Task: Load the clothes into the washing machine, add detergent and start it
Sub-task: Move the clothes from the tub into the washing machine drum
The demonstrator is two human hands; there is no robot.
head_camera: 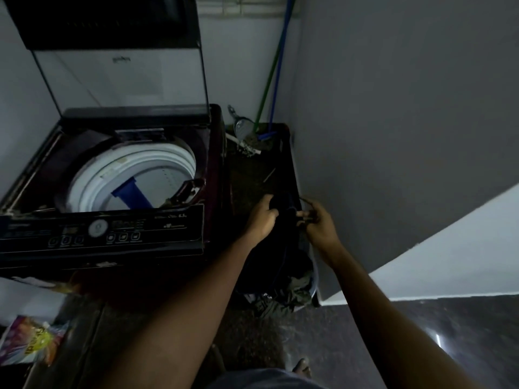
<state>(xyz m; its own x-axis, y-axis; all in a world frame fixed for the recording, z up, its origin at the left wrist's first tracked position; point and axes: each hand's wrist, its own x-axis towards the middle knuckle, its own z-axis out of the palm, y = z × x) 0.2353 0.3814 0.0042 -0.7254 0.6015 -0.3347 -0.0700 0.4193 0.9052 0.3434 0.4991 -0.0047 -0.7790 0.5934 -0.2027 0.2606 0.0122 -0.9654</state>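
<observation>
A dark top-loading washing machine (106,226) stands at the left with its lid (112,51) raised and its white drum (134,175) showing. To its right I hold up a dark garment (278,248). My left hand (262,217) grips its top edge and my right hand (317,220) pinches the edge a little further right. The garment hangs down into a heap of clothes (292,290) in a basket by the wall. A colourful detergent bag (31,341) lies on the floor at the lower left.
A grey wall (407,122) runs close along the right. Green and blue mop handles (273,80) lean in the far corner behind a dustpan (243,127). A bare foot (302,366) shows at the bottom. The scene is dim.
</observation>
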